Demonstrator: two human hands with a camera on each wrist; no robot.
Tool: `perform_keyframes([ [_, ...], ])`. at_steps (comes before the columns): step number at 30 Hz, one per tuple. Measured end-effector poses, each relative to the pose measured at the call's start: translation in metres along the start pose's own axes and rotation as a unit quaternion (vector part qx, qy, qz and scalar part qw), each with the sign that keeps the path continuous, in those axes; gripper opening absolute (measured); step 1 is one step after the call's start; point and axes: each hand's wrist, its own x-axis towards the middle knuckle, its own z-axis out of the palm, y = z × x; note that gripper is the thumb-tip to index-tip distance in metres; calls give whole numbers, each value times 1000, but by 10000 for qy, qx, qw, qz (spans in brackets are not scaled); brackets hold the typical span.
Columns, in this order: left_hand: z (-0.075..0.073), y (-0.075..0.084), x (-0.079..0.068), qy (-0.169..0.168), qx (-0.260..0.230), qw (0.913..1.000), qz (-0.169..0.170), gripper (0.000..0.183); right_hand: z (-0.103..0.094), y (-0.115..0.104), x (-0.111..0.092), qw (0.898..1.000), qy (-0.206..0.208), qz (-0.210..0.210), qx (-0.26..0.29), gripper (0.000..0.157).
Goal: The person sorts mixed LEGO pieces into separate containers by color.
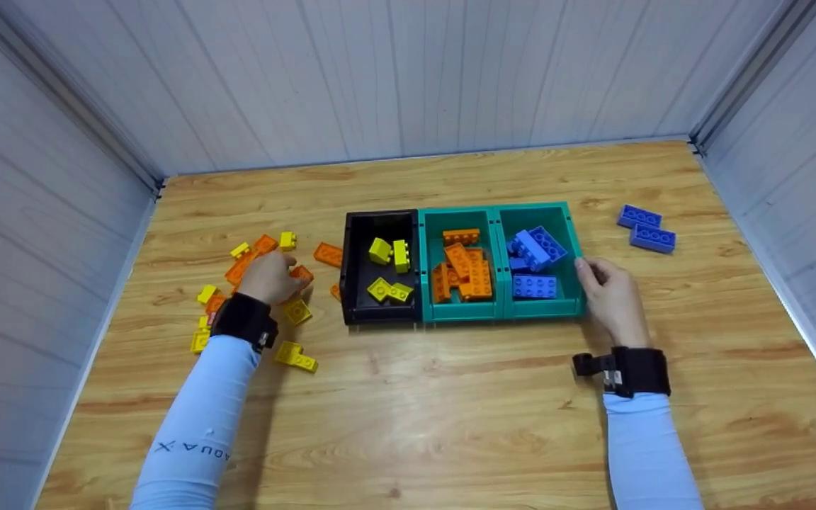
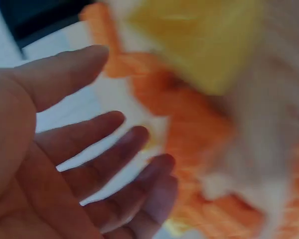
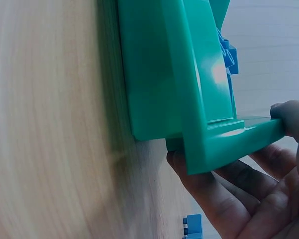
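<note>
My left hand [image 1: 268, 278] is over a loose pile of orange and yellow building blocks at the left of the table. In the left wrist view its thumb and fingers [image 2: 102, 124] are apart, with nothing between them. An orange block [image 2: 107, 40] shows right behind the thumb tip, and a blurred yellow block [image 2: 204, 45] is near. My right hand [image 1: 615, 297] grips the right wall of the green bin [image 3: 189, 99], thumb on the rim and fingers underneath. Blue blocks [image 1: 535, 286] lie inside that bin.
Left of the blue blocks' bin, a second green bin [image 1: 459, 312] holds orange blocks, and a black bin [image 1: 382, 315] holds yellow ones. Two blue blocks [image 1: 652, 238] lie at the right. An orange block [image 1: 328, 254] lies against the black bin. Walls [image 1: 408, 78] enclose the table.
</note>
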Motion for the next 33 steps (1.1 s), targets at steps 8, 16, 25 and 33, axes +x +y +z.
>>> perform_keyframes([
  [8,11,-4,-1,226,164,9996,22,32,2,0,0,9998,121,-159,-34,61],
  [16,-2,30,-20,929,433,9938,436,39,2,0,1,9999,59,-105,-5,60],
  [25,6,125,-42,1213,698,9705,1963,36,-1,-1,-1,9999,73,-42,-75,60],
  [33,41,179,-37,786,1090,9572,2563,37,0,-1,0,9998,75,-175,-70,59],
])
